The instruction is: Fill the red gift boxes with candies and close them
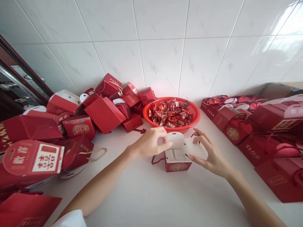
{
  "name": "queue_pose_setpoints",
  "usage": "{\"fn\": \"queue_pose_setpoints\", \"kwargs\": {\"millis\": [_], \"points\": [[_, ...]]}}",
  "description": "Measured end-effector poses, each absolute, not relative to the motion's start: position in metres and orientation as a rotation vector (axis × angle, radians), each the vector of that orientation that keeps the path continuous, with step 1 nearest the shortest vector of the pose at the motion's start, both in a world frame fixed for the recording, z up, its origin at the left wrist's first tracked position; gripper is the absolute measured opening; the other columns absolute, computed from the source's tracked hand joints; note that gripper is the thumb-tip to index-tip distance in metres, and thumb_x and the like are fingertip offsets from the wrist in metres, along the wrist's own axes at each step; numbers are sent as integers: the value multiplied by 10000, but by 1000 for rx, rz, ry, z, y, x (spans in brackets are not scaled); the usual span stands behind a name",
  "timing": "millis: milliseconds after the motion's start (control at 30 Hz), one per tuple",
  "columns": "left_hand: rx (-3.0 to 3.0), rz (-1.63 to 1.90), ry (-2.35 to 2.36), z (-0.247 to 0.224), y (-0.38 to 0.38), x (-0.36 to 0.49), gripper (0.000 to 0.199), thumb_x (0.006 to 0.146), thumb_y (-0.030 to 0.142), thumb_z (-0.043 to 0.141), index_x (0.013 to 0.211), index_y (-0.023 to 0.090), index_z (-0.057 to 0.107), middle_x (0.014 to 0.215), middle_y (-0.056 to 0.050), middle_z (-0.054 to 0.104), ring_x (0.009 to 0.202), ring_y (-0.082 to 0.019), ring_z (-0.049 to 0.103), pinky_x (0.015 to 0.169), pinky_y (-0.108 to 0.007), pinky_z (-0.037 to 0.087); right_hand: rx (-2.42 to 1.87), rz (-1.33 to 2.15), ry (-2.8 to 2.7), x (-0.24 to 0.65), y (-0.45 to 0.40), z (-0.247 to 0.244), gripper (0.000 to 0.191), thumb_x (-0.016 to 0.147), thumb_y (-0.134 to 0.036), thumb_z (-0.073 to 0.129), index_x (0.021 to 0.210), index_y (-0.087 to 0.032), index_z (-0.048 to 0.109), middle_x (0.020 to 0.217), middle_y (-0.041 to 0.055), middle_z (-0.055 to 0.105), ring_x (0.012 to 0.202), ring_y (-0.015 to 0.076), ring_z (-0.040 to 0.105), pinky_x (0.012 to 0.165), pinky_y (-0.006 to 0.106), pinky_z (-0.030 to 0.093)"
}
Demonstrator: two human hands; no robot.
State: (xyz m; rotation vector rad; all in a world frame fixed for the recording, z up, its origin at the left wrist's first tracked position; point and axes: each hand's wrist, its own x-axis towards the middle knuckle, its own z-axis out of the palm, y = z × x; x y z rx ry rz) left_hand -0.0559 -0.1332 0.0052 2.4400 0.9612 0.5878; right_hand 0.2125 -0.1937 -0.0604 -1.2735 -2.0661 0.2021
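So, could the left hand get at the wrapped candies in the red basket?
Probably yes: the left hand is close by, the red basket is open on top, and nothing seems to cover the wrapped candies.

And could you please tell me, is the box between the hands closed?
No, the box stands open, its white inside showing.

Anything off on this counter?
Mainly the left heap: jumbled and tipped every which way, unlike the neater right-hand boxes. No spill visible; candies sit in the basket. The centre box stands upright, no damage visible.
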Motion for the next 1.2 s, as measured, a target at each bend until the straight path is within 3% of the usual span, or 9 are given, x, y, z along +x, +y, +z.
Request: {"fn": "queue_pose_setpoints", "kwargs": {"millis": [100, 233, 367, 500, 700, 933, 1200], "points": [[2504, 379, 990, 17, -134, -66, 139, 868, 341, 633, 878, 208, 674, 1077, -28, 681, 951, -204, 651, 825, -302, 468, -1298, 249, -2067, 212, -193, -63, 383, 889, -568, 632, 1047, -242, 506, 1504, 185, 446, 1394, 329, 468, 974, 423, 512], [2551, 94, 1068, 29, -149, -71, 425, 862, 397, 651, 1270, 280, 620, 1286, -37, 607, 1021, -230, 652, 804, -299, 484, -1306, 390, -2057, 212, -192, -65, 390, 896, -570, 618, 1089, -250, 505, 1496, 170, 460, 1428, 317, 428, 991, 416, 506], [2557, 63, 1137, 31, -175, -66, 594, 918, 645, 512, 1398, 295, 528, 1352, -88, 542, 1043, -274, 650, 817, -335, 509, -1286, 517, -2038, 210, -191, -68, 387, 910, -551, 604, 1128, -250, 498, 1528, 166, 426, 1410, 306, 449, 986, 403, 508], [2530, 68, 1281, 25, -194, -60, 762, 885, 789, 388, 1433, 271, 501, 1481, -130, 443, 1098, -330, 631, 869, -415, 522, -1204, 603, -2023, 201, -192, -73, 372, 920, -526, 599, 1141, -241, 508, 1490, 159, 472, 1367, 298, 492, 985, 381, 509], [2421, -73, 1469, 17, -199, -54, 1105, 649, 852, 628, 1518, 197, 438, 1613, -228, 308, 1342, -488, 449, 1033, -580, 423, -1149, 655, -1997, 189, -189, -75, 385, 926, -549, 583, 1152, -239, 558, 1444, 151, 518, 1355, 299, 509, 998, 379, 514], [2462, 44, 1514, 4, -179, -45, 1038, 616, 785, 699, 1445, 184, 524, 1588, -271, 329, 1311, -497, 456, 983, -600, 435, -1226, 523, -1973, 190, -172, -73, 388, 940, -530, 578, 1249, -297, 601, 1381, 105, 564, 1216, 255, 619, 951, 368, 559], [2513, 135, 1470, 5, -172, -44, 866, 671, 804, 656, 1318, 230, 620, 1540, -196, 418, 1280, -464, 480, 972, -561, 452, -1227, 245, -2026, 198, -161, -54, 404, 939, -533, 579, 1253, -288, 648, 1222, 102, 642, 1015, 236, 684, 850, 369, 596]]}}
